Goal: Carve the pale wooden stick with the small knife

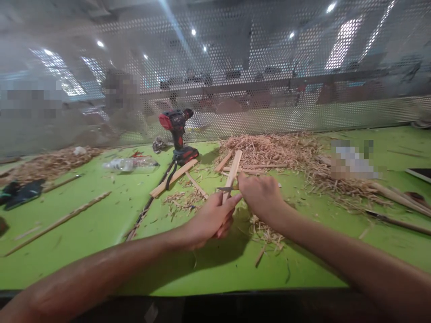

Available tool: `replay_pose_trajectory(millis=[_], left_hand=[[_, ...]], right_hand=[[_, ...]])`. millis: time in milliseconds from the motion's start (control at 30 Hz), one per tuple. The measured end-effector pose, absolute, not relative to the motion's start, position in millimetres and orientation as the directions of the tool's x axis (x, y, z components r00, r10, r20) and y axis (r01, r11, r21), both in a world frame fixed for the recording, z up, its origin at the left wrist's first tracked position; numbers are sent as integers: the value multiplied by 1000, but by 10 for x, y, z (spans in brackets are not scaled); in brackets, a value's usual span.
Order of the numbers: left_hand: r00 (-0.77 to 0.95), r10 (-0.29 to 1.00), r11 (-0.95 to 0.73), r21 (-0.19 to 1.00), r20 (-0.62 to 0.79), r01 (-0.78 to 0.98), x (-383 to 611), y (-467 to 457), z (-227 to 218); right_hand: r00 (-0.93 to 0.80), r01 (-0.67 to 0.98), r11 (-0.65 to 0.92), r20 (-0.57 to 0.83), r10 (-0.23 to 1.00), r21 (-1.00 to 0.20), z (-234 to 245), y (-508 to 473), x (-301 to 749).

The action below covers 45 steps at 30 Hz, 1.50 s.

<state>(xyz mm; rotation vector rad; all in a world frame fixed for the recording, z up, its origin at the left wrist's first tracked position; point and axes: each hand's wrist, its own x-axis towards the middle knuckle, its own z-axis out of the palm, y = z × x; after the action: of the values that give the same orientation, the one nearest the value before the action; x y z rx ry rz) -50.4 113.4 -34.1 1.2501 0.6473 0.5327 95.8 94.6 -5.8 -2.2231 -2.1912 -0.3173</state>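
Over the middle of the bench (101,233), the left hand (213,215) pinches the near end of a wooden strip (232,172) pointing to the far edge, and the right hand (261,194) grips a knife (223,189) crosswise over it.

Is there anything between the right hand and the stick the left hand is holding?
Yes, the knife. The right hand holds it, and its blade lies across the stick, close to the left hand. Nothing else visible is between them.
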Motion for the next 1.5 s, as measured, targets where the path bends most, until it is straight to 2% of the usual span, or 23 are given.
replay_pose_trajectory(millis=[67,200,400,567,733,933,1033,1100,1167,1233,1333,1400,1500], left_hand=[[695,703,237,971,-155,-24,-512,1127,-329],[738,656,298,953,-160,-58,-536,1146,-327],[732,664,307,948,-155,-78,-525,1163,-356],[733,659,339,937,-169,-88,-519,1184,-341],[757,622,385,920,-202,-71,-533,1163,-364],[838,498,385,923,-226,20,-535,1113,-396],[841,495,405,914,-218,-2,-534,1157,-398],[840,500,406,914,-212,-11,-533,1191,-410],[821,536,373,927,-197,-21,-529,1211,-429],[779,600,309,951,-179,-20,-524,1213,-449],[734,663,220,976,-146,-4,-526,1206,-463],[765,633,209,978,-122,-17,-540,1211,-447],[853,516,267,961,-76,-76,-570,1237,-386]], right_hand=[[0,993,-15,125,992,117,-72,942,945],[-25,999,22,75,997,36,-87,896,879],[-23,990,5,125,992,139,-137,974,913],[-31,989,1,201,979,146,-212,1049,942],[55,990,-81,211,976,116,-193,1247,1127],[265,954,-296,305,915,58,61,1527,1788],[238,966,-260,361,902,12,135,1415,1801],[202,979,-185,312,929,-81,109,1268,1626],[163,974,-129,181,970,-185,35,1112,1381],[108,980,-90,95,990,-177,-55,989,1149],[16,995,-14,21,1000,-102,-160,919,953],[-1,995,-2,-25,1000,-100,-193,945,934],[52,991,-62,-83,995,-121,-193,1013,981]])
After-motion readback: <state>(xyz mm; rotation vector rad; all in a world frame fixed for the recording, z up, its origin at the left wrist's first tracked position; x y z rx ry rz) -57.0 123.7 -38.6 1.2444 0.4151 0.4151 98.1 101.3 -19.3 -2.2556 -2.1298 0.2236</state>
